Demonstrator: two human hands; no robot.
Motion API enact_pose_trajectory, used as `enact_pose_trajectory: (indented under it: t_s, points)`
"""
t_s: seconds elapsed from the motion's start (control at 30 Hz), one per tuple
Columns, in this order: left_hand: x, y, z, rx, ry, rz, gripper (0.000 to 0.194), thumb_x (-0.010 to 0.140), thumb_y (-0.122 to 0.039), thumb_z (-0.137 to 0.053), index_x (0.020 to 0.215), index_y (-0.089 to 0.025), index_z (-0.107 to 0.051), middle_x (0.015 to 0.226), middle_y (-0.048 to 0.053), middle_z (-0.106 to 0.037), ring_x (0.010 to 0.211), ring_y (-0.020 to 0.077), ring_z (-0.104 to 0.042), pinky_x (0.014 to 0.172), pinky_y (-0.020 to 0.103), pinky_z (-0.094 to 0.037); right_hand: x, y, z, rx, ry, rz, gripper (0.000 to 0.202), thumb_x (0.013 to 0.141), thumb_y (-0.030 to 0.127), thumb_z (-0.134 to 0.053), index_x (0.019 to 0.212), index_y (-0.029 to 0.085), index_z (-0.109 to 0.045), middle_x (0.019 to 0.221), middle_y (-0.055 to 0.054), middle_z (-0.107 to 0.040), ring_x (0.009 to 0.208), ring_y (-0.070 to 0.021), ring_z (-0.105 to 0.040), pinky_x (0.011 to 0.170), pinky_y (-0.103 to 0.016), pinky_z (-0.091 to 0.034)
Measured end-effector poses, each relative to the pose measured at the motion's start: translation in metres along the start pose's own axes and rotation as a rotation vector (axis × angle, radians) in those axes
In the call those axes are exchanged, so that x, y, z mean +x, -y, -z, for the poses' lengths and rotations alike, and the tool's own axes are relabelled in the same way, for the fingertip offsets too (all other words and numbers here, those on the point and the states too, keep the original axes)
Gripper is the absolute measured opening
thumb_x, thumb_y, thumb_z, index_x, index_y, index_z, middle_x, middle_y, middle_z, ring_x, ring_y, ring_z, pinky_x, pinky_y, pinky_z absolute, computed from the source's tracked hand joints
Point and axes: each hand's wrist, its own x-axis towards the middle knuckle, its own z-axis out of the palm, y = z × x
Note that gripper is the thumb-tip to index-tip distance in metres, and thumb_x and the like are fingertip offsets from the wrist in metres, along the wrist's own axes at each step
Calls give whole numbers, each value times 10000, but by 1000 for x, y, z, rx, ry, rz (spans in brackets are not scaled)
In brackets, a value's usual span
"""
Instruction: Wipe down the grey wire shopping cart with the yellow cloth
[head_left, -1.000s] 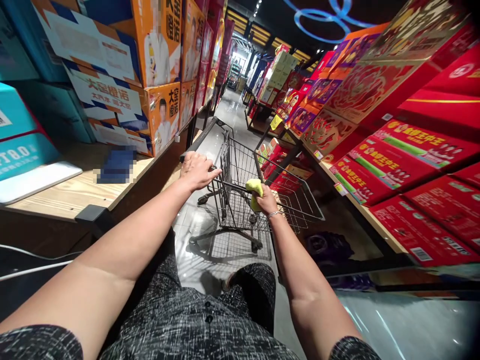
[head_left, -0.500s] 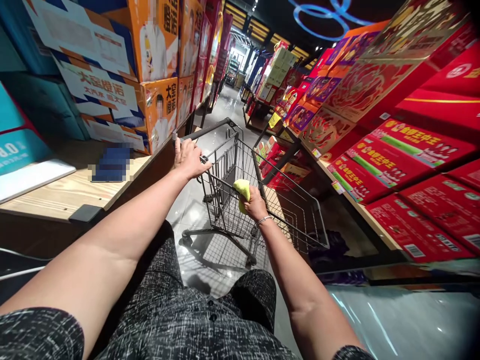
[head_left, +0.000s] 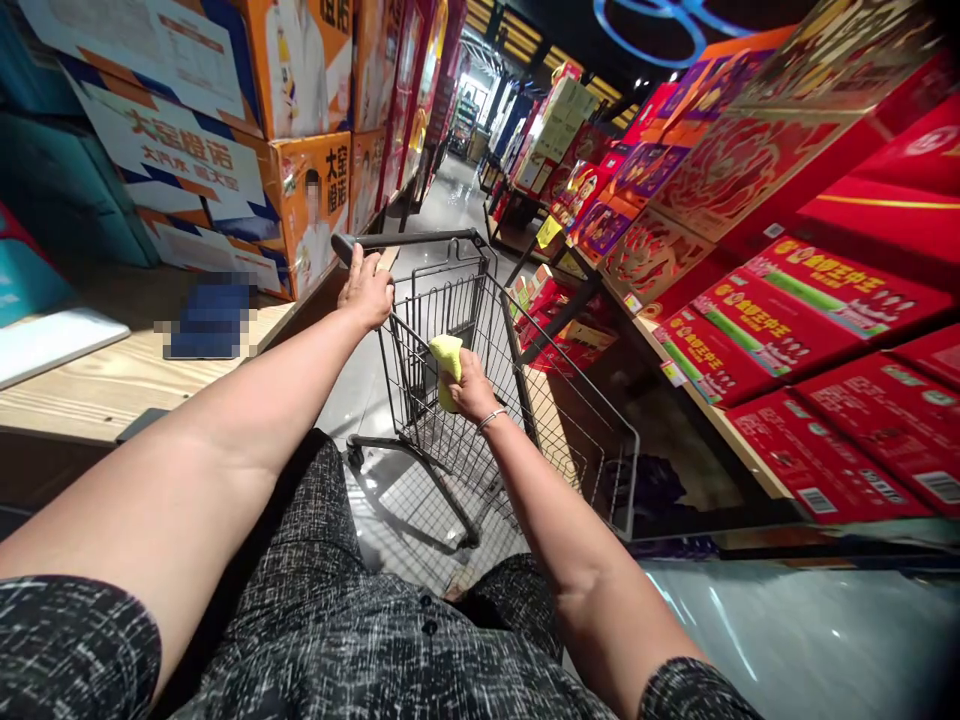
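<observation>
A dark wire shopping cart [head_left: 480, 390] stands on the floor in front of me, turned sideways, with its handle at the upper left. My left hand [head_left: 366, 290] is closed on the cart's frame near the handle end. A yellow-green cloth [head_left: 447, 358] is bunched in my right hand [head_left: 472, 388], which rests at the cart's near upper side rail. Part of the cloth hangs below that rail. The fingertips of my right hand are partly hidden by the cloth.
On the left, a wooden shelf [head_left: 67, 400] bears orange boxes [head_left: 311, 200] and a blurred dark-blue object [head_left: 210, 318]. Red boxes [head_left: 825, 300] are stacked on a shelf to the right. A tiled aisle [head_left: 450, 195] runs off between displays.
The cart has swung slightly, its handle end further left and its far end nearer me. My right hand has moved left with the cloth. My left hand has shifted slightly left.
</observation>
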Motion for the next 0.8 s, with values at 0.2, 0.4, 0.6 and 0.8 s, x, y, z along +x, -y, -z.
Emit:
enact_pose_trajectory:
  t_s: [0.2, 0.4, 0.6, 0.8]
  points:
    - [19, 8, -1, 38, 68, 32, 311, 879, -321, -538, 1121, -183, -675, 1656, 48, -232, 1564, 271, 63, 1280, 425, -141, 14, 18, -15, 175, -21, -36, 379, 801, 269, -596, 1171, 229, -524, 1131, -78, -512, 1035, -238, -556, 986, -439, -501]
    - [33, 8, -15, 26, 57, 127, 608, 754, -256, -723, 1324, -204, -516, 1692, 61, -64, 1557, 280, 122, 1269, 517, -128, 46, -7, -6, 709, 231, -133, 500, 788, 329, -655, 1249, 251, -476, 1069, -37, -634, 919, -194, -628, 882, -435, -567]
    - [39, 16, -36, -37, -53, 95, 890, 658, -169, -768, 1457, -242, -384, 1690, 44, 10, 1548, 303, 154, 1298, 465, -77, 140, -41, 17, 387, 73, 16, 479, 794, 286, -643, 1258, 227, -541, 1106, -62, -645, 1015, -230, -599, 938, -478, -525]
    - [35, 24, -40, 9, -93, 11, 858, 693, -167, -730, 1466, -290, -379, 1684, 7, -28, 1538, 341, 176, 1291, 554, -31, 221, -42, -10, -125, -280, 380, 417, 877, 274, -559, 1293, 294, -559, 1382, -64, -497, 1264, -321, -376, 1073, -623, -336]
